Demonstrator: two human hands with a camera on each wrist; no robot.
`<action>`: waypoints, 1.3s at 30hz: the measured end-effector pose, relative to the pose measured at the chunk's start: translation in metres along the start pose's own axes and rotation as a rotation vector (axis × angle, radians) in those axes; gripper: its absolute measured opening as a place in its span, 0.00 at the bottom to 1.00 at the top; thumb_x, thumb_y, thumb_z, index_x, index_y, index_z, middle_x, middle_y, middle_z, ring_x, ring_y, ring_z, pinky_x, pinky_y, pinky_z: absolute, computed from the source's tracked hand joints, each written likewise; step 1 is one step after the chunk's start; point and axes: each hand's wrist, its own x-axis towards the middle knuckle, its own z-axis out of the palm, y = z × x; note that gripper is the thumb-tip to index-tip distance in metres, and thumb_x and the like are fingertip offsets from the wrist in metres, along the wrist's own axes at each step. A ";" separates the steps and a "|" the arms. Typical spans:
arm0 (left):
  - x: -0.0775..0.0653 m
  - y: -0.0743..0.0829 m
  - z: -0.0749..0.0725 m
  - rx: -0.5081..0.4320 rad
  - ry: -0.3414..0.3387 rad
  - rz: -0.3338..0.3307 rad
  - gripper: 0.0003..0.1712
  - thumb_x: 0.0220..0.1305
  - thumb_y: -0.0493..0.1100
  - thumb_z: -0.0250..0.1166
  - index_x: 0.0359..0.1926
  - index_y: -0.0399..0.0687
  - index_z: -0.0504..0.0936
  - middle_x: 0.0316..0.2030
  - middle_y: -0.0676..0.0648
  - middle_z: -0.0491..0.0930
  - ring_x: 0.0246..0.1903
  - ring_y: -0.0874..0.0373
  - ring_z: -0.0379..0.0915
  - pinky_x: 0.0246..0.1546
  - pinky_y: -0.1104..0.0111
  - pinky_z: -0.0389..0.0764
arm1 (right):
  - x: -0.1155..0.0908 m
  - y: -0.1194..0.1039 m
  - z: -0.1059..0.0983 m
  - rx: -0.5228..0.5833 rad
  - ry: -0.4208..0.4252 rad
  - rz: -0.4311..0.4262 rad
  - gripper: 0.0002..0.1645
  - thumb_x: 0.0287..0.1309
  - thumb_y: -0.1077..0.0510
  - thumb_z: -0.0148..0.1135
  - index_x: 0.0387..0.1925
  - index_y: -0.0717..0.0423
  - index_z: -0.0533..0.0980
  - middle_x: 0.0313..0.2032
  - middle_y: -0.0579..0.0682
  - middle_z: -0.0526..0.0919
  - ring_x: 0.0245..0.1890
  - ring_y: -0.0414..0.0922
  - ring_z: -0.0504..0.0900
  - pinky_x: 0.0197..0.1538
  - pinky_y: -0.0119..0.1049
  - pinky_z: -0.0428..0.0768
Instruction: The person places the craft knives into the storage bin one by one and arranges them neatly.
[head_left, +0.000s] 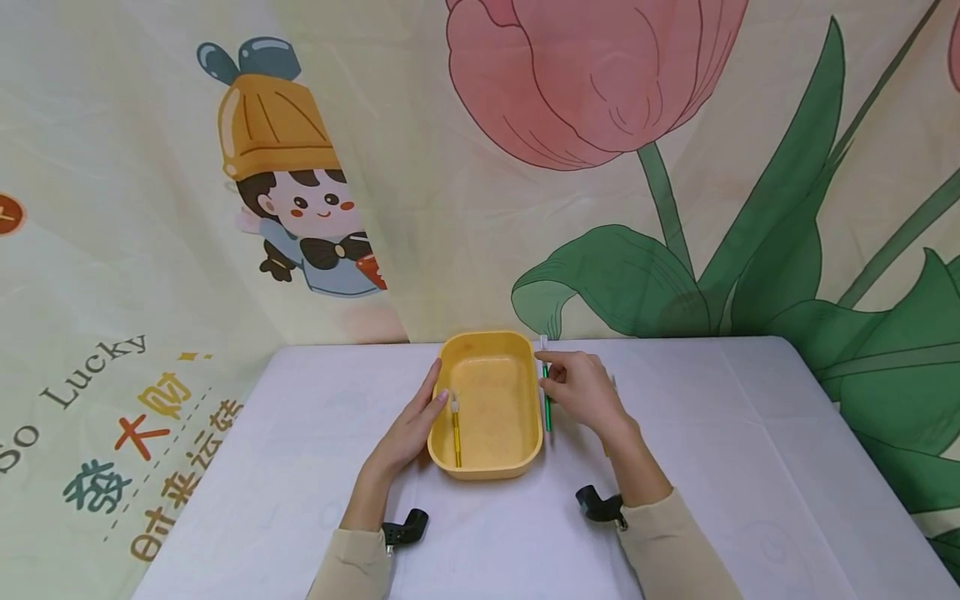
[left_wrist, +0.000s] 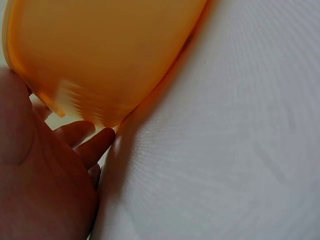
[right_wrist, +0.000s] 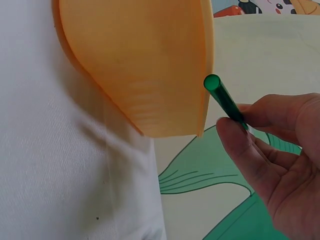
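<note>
A yellow plastic basin (head_left: 497,417) stands on the table, and my left hand (head_left: 408,429) holds its left side, thumb at the rim and fingers along the outer wall. Inside it, near that side, lies a slim yellow pen-like stick (head_left: 457,437) with a clear end. Just past the basin's right rim, my right hand (head_left: 583,390) pinches a slim green pen-like stick (right_wrist: 227,100) between thumb and forefinger. That stick's clear end points to the back of the table. In the left wrist view, fingertips (left_wrist: 102,145) meet the basin's lower outer wall.
A white cloth covers the table (head_left: 720,467). Behind its far edge hangs a printed backdrop (head_left: 450,250) with a tulip and a cartoon figure. Something thin and yellowish (head_left: 606,450) shows partly beside the right wrist. Black wrist cameras (head_left: 406,527) sit on both arms.
</note>
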 end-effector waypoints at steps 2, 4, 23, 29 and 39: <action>0.000 0.000 0.000 0.001 0.000 -0.001 0.36 0.84 0.57 0.45 0.84 0.74 0.42 0.83 0.63 0.41 0.84 0.57 0.32 0.83 0.48 0.37 | 0.000 -0.002 0.001 0.002 0.005 -0.002 0.26 0.63 0.65 0.70 0.63 0.55 0.82 0.30 0.48 0.83 0.28 0.43 0.78 0.28 0.31 0.80; 0.000 0.000 0.000 -0.001 -0.001 -0.003 0.36 0.84 0.58 0.45 0.84 0.73 0.42 0.83 0.63 0.41 0.84 0.57 0.31 0.83 0.48 0.37 | 0.000 -0.004 0.002 0.000 0.008 -0.007 0.26 0.63 0.65 0.70 0.63 0.55 0.82 0.30 0.48 0.83 0.29 0.43 0.78 0.28 0.31 0.80; -0.002 0.002 0.000 -0.001 0.000 -0.015 0.36 0.84 0.58 0.45 0.83 0.76 0.42 0.83 0.64 0.41 0.84 0.57 0.31 0.83 0.48 0.36 | 0.000 -0.016 0.002 0.129 0.081 -0.008 0.27 0.62 0.65 0.71 0.64 0.56 0.81 0.32 0.50 0.82 0.28 0.44 0.81 0.29 0.31 0.85; -0.002 0.002 0.001 0.001 -0.003 -0.019 0.35 0.84 0.57 0.45 0.83 0.77 0.42 0.83 0.64 0.41 0.84 0.58 0.31 0.83 0.49 0.36 | 0.002 -0.023 0.010 0.192 0.091 -0.028 0.27 0.62 0.65 0.72 0.63 0.56 0.81 0.34 0.51 0.83 0.31 0.44 0.81 0.31 0.30 0.86; 0.000 0.001 0.000 -0.007 -0.013 -0.027 0.37 0.84 0.57 0.45 0.84 0.73 0.40 0.83 0.63 0.39 0.84 0.57 0.31 0.83 0.48 0.37 | 0.004 -0.030 0.025 0.212 0.078 -0.029 0.27 0.61 0.66 0.73 0.63 0.57 0.82 0.34 0.51 0.83 0.31 0.44 0.82 0.30 0.29 0.86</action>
